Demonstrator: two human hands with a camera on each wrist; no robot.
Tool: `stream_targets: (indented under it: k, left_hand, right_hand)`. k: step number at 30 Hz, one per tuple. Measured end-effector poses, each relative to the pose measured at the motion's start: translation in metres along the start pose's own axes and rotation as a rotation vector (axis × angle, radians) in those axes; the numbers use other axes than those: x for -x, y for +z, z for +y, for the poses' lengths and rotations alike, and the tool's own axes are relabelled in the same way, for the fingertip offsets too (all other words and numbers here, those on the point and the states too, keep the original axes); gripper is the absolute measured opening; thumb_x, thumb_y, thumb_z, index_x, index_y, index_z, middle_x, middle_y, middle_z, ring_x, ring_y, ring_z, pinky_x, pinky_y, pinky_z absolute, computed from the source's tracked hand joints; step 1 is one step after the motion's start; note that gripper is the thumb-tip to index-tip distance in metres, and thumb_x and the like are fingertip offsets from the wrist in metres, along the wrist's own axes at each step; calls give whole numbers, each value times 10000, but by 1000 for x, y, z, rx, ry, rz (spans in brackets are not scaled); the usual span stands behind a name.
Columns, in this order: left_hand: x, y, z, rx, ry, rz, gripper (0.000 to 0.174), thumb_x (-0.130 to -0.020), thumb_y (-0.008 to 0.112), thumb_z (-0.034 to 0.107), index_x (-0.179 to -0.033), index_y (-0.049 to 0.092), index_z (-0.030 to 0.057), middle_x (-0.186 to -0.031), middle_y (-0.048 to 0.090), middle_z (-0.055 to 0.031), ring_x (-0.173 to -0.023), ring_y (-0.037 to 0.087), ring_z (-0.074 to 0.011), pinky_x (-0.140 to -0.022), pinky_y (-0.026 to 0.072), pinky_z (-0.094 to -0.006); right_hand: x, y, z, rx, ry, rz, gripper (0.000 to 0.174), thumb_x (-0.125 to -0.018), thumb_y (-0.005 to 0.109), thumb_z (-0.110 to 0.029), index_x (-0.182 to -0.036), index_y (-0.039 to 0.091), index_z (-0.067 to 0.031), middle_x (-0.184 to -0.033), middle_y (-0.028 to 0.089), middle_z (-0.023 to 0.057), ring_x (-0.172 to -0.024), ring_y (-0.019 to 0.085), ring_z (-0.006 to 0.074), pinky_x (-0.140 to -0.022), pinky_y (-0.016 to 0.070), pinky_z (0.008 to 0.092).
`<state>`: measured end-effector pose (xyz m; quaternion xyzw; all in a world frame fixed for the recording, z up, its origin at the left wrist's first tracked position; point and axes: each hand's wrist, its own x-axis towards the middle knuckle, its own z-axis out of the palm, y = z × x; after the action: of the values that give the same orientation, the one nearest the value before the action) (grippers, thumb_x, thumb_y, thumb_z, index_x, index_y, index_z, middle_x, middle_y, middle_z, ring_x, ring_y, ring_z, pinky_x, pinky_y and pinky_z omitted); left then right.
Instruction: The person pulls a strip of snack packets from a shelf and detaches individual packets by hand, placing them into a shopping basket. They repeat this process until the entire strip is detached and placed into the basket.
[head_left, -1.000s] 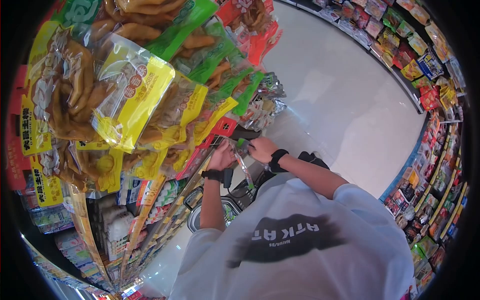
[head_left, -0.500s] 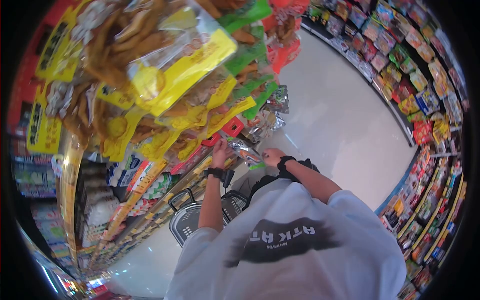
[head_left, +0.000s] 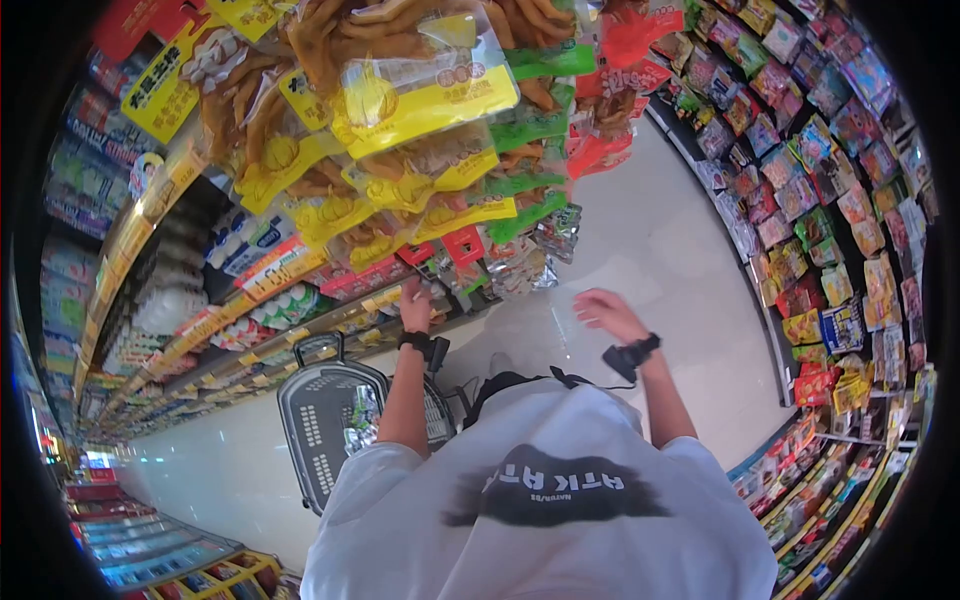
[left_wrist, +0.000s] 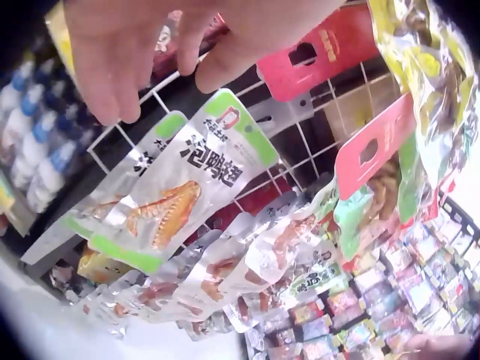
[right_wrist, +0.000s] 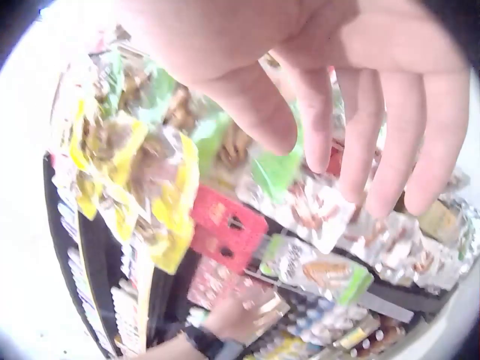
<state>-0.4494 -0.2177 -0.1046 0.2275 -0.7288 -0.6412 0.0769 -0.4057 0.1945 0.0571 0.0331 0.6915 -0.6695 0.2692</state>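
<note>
My left hand (head_left: 416, 308) reaches to the hanging rack, empty, its fingers loosely bent. In the left wrist view its fingers (left_wrist: 112, 82) hang just over a silver pouch (left_wrist: 202, 180) with green ends and a picture of a brown wing. That pouch hangs in front of a white wire grid, another like it behind. My right hand (head_left: 610, 312) is held out over the aisle, away from the rack. The right wrist view shows its fingers (right_wrist: 364, 135) extended and spread, holding nothing.
Yellow-edged snack bags (head_left: 420, 100) crowd the rack close in front. Red cardboard hang tags (left_wrist: 319, 52) jut out beside the pouches. A grey shopping basket (head_left: 300, 440) stands at my left, a shiny package inside. Across the pale floor (head_left: 690, 290) runs another snack shelf (head_left: 800, 220).
Earlier both hands held a silver and green pouch between them; now neither does. The hands have parted, the right swinging out over the aisle. The view has turned, showing more of the basket.
</note>
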Motion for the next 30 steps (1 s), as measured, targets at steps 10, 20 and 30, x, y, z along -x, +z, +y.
stream_targets:
  k: [10,20,30]
  left_hand:
    - [195,-20,-7,296,-800,-457,393,-931,452,308,-1281,445,130,-1235,520,-117,-1080,530,-250,-894,457,-389]
    - [346,-16,1,232,-813,-301,378,-921,476,321,-1216,489,85,-1163,573,-124,-1038,572,-238,-887,466,-362]
    - [389,-60,-9,311,-762,-105,348,-917,462,270,-1187,508,55,-1129,583,-133,-993,589,-210,-835,482,-348]
  right_hand:
    - [246,-84,-223,-337,-990,-368,291,-835,558,-201,-1036,501,2,-1064,524,212,-878,542,309,-742,473,419]
    - [246,-84,-191,-423,-1123,-520,189,-811,559,-99,-947,525,27,-1014,551,223,-857,562,306,-738,477,406]
    - [252,-51,-185,-364,-1132,-549,173,-803,553,-65,-944,542,36,-999,568,221,-861,572,301,-749,477,392]
